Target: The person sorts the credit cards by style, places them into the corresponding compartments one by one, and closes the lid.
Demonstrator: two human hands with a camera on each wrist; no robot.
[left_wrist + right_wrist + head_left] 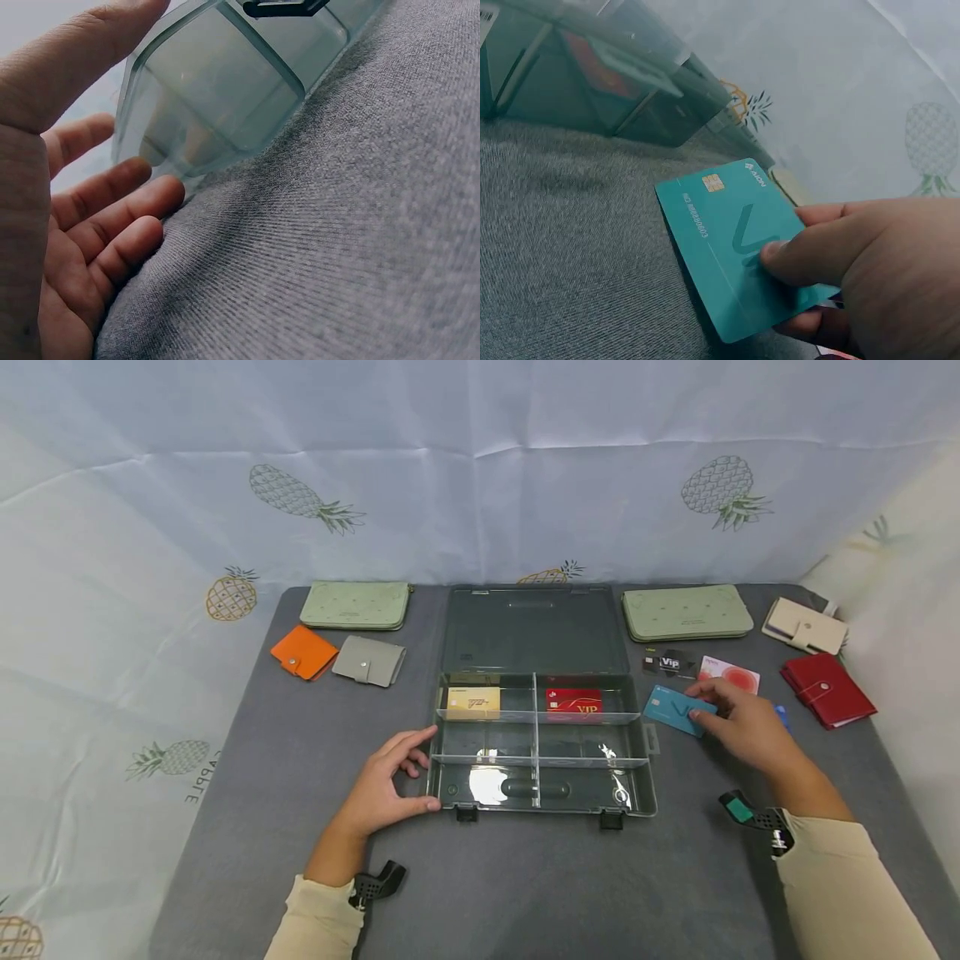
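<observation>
Right hand pinches a blue card, thumb on its printed face, fingers underneath; card is just right of the box, over the worktop; can't tell if its low edge touches down. Left hand has fingers spread and relaxed, at the box's left side, thumb by the near left corner. Box is clear grey plastic, six compartments in two columns; its lid is open on the far side; gold card sits in the far left compartment, red card in the far right one. Near the right hand, a black card and a pink card on the worktop; a small blue item is mostly hidden behind that hand. Left of the lid: green wallet, orange wallet, grey wallet; right of it: second green wallet, beige wallet, red wallet; pineapple-print cloth hangs behind.
</observation>
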